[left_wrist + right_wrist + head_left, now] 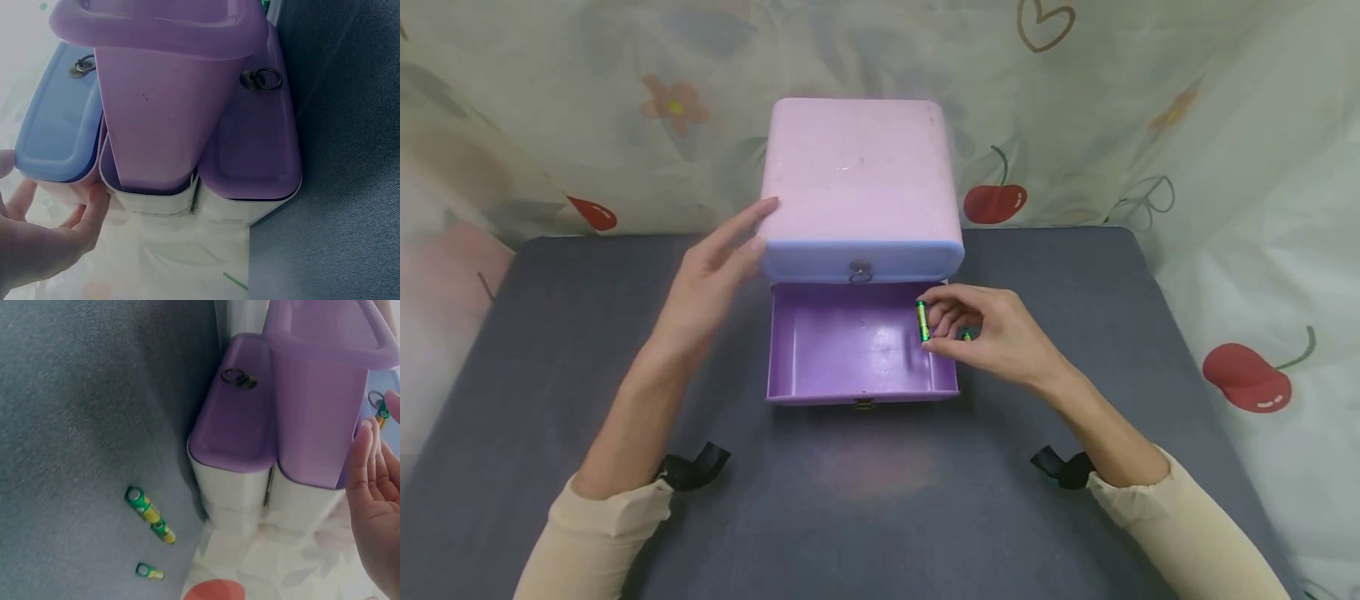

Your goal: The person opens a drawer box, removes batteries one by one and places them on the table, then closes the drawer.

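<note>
A small stacked drawer cabinet has a pink top (861,167) and a blue upper drawer front (805,261) with a ring pull. Below it, the purple middle drawer (827,350) stands pulled out, its visible floor bare. My right hand (1000,333) pinches a green and yellow battery (922,322) upright between thumb and forefinger, over the drawer's right side. The left hand (703,287) touches the cabinet's left side near the top, its fingers spread and loosely extended. In the left wrist view, its fingertips rest against the upper tier.
More green batteries (142,503) lie on the dark grey tabletop (81,456), right of the cabinet. A lower purple drawer (234,419) is closed beneath the open one. Patterned pale cloth (865,50) hangs behind the table.
</note>
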Demonstrator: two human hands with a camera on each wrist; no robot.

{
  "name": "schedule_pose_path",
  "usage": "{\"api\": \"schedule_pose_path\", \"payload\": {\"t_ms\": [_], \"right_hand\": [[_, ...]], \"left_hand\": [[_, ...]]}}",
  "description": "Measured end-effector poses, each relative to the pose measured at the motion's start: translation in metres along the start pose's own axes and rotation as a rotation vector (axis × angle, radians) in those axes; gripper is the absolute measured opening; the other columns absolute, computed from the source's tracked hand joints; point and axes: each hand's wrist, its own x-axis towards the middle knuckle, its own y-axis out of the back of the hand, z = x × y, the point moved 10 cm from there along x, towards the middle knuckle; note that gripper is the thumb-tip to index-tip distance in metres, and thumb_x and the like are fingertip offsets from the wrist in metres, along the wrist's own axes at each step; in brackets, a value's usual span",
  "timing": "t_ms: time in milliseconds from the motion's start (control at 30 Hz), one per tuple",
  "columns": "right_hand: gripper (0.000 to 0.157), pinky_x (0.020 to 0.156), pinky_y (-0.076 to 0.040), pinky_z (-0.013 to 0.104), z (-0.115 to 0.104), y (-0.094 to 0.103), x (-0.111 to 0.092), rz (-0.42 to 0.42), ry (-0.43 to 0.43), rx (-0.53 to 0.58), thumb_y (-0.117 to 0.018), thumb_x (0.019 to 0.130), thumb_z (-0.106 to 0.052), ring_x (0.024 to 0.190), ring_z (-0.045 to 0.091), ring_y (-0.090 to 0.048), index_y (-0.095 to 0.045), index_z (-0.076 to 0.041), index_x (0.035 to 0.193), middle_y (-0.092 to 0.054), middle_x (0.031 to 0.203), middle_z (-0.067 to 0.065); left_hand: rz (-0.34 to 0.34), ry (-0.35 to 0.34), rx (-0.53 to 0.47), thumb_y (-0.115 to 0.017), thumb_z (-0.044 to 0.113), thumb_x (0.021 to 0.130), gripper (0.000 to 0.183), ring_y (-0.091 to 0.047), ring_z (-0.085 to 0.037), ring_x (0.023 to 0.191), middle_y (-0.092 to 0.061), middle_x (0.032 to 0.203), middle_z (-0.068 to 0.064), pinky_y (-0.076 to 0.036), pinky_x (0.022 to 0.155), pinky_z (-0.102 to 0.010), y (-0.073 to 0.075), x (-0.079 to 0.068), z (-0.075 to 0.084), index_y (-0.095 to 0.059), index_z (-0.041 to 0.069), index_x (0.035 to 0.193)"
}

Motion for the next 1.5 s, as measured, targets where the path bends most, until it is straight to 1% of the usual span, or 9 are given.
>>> {"api": "schedule_pose_path", "payload": {"t_ms": [200, 400, 633, 767, 900, 1067, 1300, 1500], "right_hand": [[0.042, 0.074, -0.055, 0.026, 0.006, 0.009, -0.006, 0.021, -0.003, 0.003, -0.083, 0.078, 0.0, 0.079, 0.016, -0.064, -0.067, -0.003, 0.117, -0.066, 0.09, 0.003], [0.043, 0.074, -0.055, 0.025, 0.015, 0.018, -0.014, 0.046, -0.036, -0.011, -0.083, 0.079, -0.002, 0.079, 0.016, -0.064, -0.067, -0.004, 0.118, -0.066, 0.091, 0.005], [0.043, 0.075, -0.054, 0.024, 0.025, 0.024, -0.023, 0.056, -0.069, -0.027, -0.081, 0.081, 0.0, 0.081, 0.017, -0.064, -0.065, -0.003, 0.121, -0.066, 0.093, 0.006], [0.043, 0.076, -0.054, 0.023, 0.031, 0.027, -0.027, 0.065, -0.068, -0.025, -0.08, 0.08, 0.003, 0.08, 0.018, -0.064, -0.066, -0.003, 0.121, -0.066, 0.093, 0.007], [0.043, 0.076, -0.054, 0.023, 0.037, 0.032, -0.032, 0.074, -0.085, -0.032, -0.078, 0.081, 0.004, 0.08, 0.017, -0.064, -0.065, -0.002, 0.121, -0.066, 0.093, 0.008], [0.042, 0.076, -0.054, 0.022, 0.044, 0.036, -0.038, 0.077, -0.119, -0.054, -0.077, 0.083, 0.003, 0.081, 0.017, -0.064, -0.064, 0.0, 0.123, -0.066, 0.093, 0.008], [0.043, 0.076, -0.054, 0.021, 0.056, 0.04, -0.045, 0.083, -0.158, -0.074, -0.076, 0.084, 0.003, 0.081, 0.016, -0.064, -0.064, -0.002, 0.125, -0.067, 0.093, 0.008], [0.042, 0.075, -0.054, 0.02, 0.069, 0.041, -0.049, 0.067, -0.183, -0.099, -0.074, 0.085, 0.003, 0.081, 0.015, -0.065, -0.063, -0.001, 0.126, -0.067, 0.094, 0.008]], "left_hand": [[-0.01, 0.013, -0.001, -0.057, 0.026, 0.102, 0.043, -0.041, -0.015, 0.137, -0.045, 0.152, 0.003, -0.033, 0.112, -0.048, 0.001, -0.001, -0.001, -0.053, 0.025, 0.145], [-0.017, 0.009, 0.007, -0.057, 0.027, 0.103, 0.043, -0.038, -0.013, 0.14, -0.044, 0.153, 0.005, -0.031, 0.113, -0.051, 0.0, 0.0, 0.0, -0.053, 0.026, 0.145], [-0.018, 0.013, 0.0, -0.057, 0.026, 0.103, 0.043, -0.039, -0.013, 0.138, -0.045, 0.152, 0.005, -0.032, 0.112, -0.05, 0.0, 0.001, -0.001, -0.053, 0.025, 0.145], [-0.017, 0.015, -0.005, -0.057, 0.026, 0.103, 0.043, -0.039, -0.013, 0.138, -0.045, 0.152, 0.005, -0.031, 0.113, -0.05, 0.0, 0.0, -0.002, -0.053, 0.025, 0.145], [-0.019, 0.011, -0.007, -0.057, 0.026, 0.103, 0.043, -0.038, -0.013, 0.139, -0.045, 0.152, 0.005, -0.03, 0.113, -0.051, 0.0, 0.001, -0.003, -0.053, 0.025, 0.145], [-0.023, 0.012, -0.009, -0.056, 0.026, 0.103, 0.043, -0.036, -0.012, 0.141, -0.044, 0.152, 0.006, -0.029, 0.114, -0.052, -0.001, 0.0, -0.003, -0.052, 0.025, 0.146], [-0.03, 0.009, -0.014, -0.056, 0.026, 0.103, 0.043, -0.035, -0.013, 0.141, -0.044, 0.152, 0.007, -0.028, 0.114, -0.052, -0.001, 0.0, -0.002, -0.052, 0.025, 0.146], [-0.027, 0.009, -0.015, -0.056, 0.026, 0.103, 0.043, -0.034, -0.011, 0.142, -0.044, 0.153, 0.007, -0.027, 0.115, -0.052, -0.001, 0.0, -0.002, -0.052, 0.025, 0.146]]}}
